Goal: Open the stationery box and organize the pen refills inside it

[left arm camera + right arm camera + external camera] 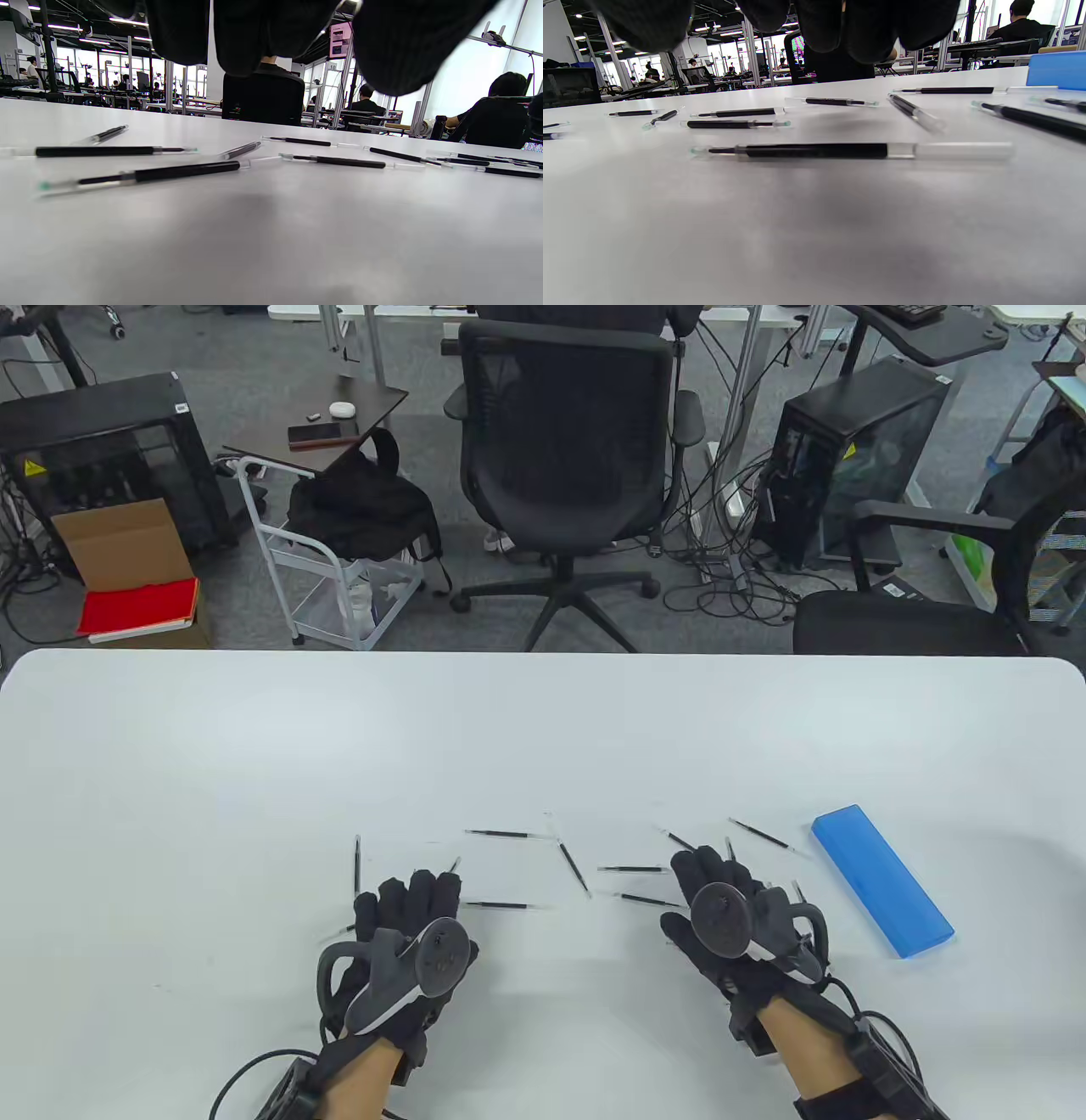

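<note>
**An open-plan office around a white table**

A white table with rounded far corners fills the near half of the table view. Beyond its far edge lies grey carpet, strewn with cables. A black mesh office chair stands opposite the middle, a second black chair towards the right. A black computer tower sits between them. To the left stand a white wire trolley bearing a black backpack, and a cardboard box. Ceiling strip lights glow in the left wrist view.

Left hand and right hand hover palm-down, side by side, fingers relaxed, holding nothing.
</note>
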Demonstrator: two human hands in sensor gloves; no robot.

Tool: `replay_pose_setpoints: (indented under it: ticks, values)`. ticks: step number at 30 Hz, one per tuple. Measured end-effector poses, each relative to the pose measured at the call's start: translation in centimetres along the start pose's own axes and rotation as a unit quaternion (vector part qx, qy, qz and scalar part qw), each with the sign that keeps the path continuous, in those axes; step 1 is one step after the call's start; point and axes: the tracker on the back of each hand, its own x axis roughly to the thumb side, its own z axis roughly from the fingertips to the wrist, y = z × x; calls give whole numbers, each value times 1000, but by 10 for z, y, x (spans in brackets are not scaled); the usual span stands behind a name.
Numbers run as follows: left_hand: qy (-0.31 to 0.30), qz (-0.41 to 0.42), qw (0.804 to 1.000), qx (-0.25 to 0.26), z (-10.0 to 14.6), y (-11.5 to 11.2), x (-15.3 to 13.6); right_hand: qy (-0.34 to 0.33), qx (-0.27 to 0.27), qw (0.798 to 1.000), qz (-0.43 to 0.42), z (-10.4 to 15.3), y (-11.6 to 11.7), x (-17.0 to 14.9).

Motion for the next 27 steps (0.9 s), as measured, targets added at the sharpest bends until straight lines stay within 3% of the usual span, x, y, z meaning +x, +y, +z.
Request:
replay_pose_setpoints:
  ticks: [18, 27]
  values:
    - [-8, 2, 1000, -2, 1, 1, 2, 39, 3, 999, 10, -1, -11, -10]
    - [-19, 1, 1000, 3, 4, 3, 5, 114, 11, 993, -33, -5, -39, -57]
